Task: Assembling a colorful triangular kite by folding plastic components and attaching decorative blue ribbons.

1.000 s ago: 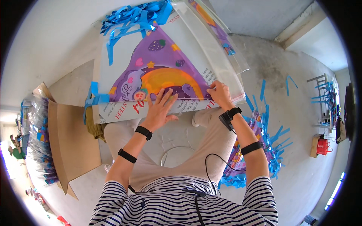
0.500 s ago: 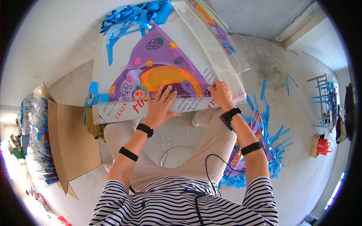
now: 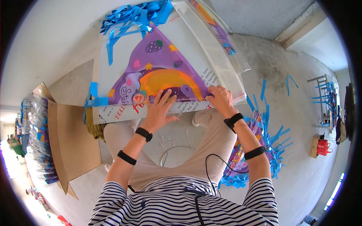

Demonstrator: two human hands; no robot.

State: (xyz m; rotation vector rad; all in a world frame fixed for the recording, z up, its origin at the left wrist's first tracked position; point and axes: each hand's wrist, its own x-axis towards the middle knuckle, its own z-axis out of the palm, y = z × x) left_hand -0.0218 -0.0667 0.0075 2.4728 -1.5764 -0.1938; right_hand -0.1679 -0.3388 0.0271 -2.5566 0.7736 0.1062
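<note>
A purple triangular kite [image 3: 158, 56], printed with an orange moon, stars and berries, lies on a white printed board [image 3: 203, 49] across my knees. Its lower edge faces me. My left hand [image 3: 157, 115] rests open on that edge, fingers spread over the print and thumb out to the right. At the kite's right corner, my right hand [image 3: 222, 100] has its fingers bent and closed on the corner; the fingertips partly hide the grip. Clear plastic bags [image 3: 215, 49] lie along the board's right side, close to this hand.
Blue ribbons [image 3: 135, 17] are heaped at the board's far left. On my left stands an open cardboard box [image 3: 73, 139] beside a stack of plastic-wrapped packs [image 3: 39, 139]. More purple kites with blue ribbons [image 3: 245, 162] lie on the floor to my right.
The kite has shifted slightly down toward me and its lower edge lies a little nearer. My right hand has moved slightly down and left with the corner; my left hand stays on the edge.
</note>
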